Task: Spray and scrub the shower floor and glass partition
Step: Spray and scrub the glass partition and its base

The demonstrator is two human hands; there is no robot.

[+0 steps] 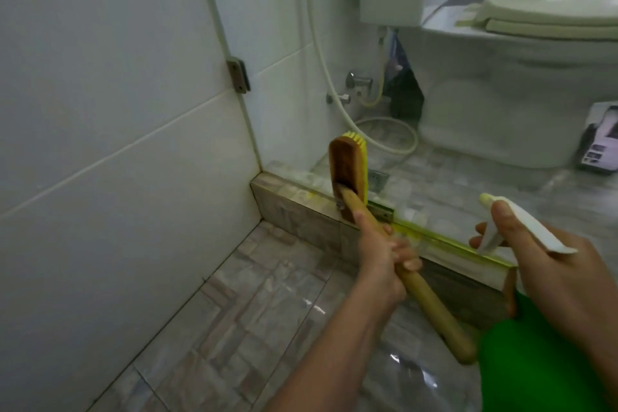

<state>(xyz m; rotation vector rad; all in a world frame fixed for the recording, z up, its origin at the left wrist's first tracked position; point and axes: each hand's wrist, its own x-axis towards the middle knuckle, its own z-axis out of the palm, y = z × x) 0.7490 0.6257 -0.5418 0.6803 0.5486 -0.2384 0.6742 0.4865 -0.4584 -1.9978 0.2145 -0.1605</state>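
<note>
Left hand [381, 254] clamps brush [349, 174] handle; right hand [548, 264] grips spray bottle [528, 361]

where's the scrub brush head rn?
Head view, centre: the brush head is up against the bottom of the glass partition, over the tiled curb, with the left hand on its wooden handle. The floor drain shows just right of it.

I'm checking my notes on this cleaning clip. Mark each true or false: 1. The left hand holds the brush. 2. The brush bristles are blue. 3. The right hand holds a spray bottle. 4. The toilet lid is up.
1. The left hand holds the brush: true.
2. Bristles are blue: false, they are yellow.
3. The right hand holds a spray bottle: true.
4. The toilet lid is up: false, it is down.
</note>
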